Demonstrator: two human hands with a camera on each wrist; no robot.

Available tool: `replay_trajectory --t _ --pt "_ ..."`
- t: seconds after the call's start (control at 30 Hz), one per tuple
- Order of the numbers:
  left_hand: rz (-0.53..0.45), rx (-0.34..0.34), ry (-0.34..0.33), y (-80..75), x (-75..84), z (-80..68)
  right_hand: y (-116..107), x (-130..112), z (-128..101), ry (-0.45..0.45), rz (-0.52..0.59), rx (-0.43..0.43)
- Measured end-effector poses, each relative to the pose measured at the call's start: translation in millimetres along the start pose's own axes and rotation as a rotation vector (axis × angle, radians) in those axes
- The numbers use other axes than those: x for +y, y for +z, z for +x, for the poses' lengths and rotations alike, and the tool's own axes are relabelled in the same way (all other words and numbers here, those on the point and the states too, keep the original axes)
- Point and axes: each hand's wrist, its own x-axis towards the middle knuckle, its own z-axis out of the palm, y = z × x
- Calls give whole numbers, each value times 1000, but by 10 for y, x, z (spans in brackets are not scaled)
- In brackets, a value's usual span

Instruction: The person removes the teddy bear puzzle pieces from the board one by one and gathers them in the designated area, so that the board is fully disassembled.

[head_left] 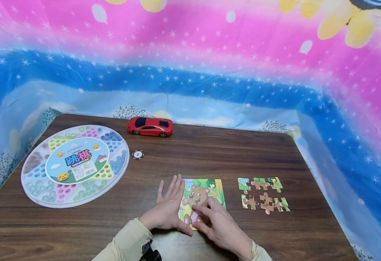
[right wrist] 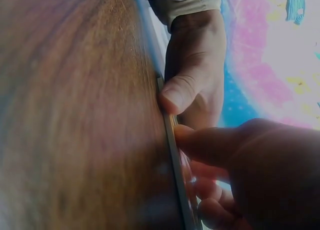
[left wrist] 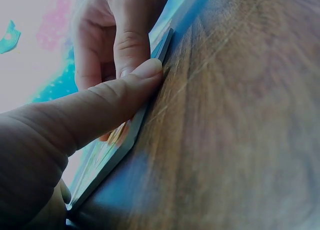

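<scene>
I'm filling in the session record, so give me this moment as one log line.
left hand: flat, steadying bear puzzle board | right hand: fingers on board | loose puzzle pieces: right of board, untouched

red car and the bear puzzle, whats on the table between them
Only bare table between the red car and the bear puzzle, in the head view; the chip lies off left.

A play corner set up indoors, most likely in a home, though the room itself is hidden; a dark wooden table [head_left: 210, 152] is walled on three sides by a bright pink and blue printed sheet [head_left: 190, 65] scattered with snowflakes; toys lie across it: a round Chinese checkers set [head_left: 74, 165] at the far left, a red toy car [head_left: 149, 126] at the far edge, a bear jigsaw board [head_left: 206, 190] near, loose jigsaw pieces [head_left: 263, 194] to its right.
</scene>
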Motion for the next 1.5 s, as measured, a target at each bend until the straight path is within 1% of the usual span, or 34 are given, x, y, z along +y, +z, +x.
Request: replay_trajectory --t 0.3,0.5,0.73,1.23,1.33,1.5 --pt "-16 4 5 10 -1 -7 -1 -35 -5 -36 -35 13" --pt "-10 10 4 9 3 -9 12 -54 4 -16 -43 3" --pt "-8 17 6 14 6 -9 17 -60 11 8 -27 10" --pt "-19 19 9 1 10 -12 29 -48 38 0 13 36" --pt "-20 23 12 2 9 -16 31 -49 38 -4 41 44" --pt "-20 27 11 13 2 -9 32 -70 36 5 74 34"
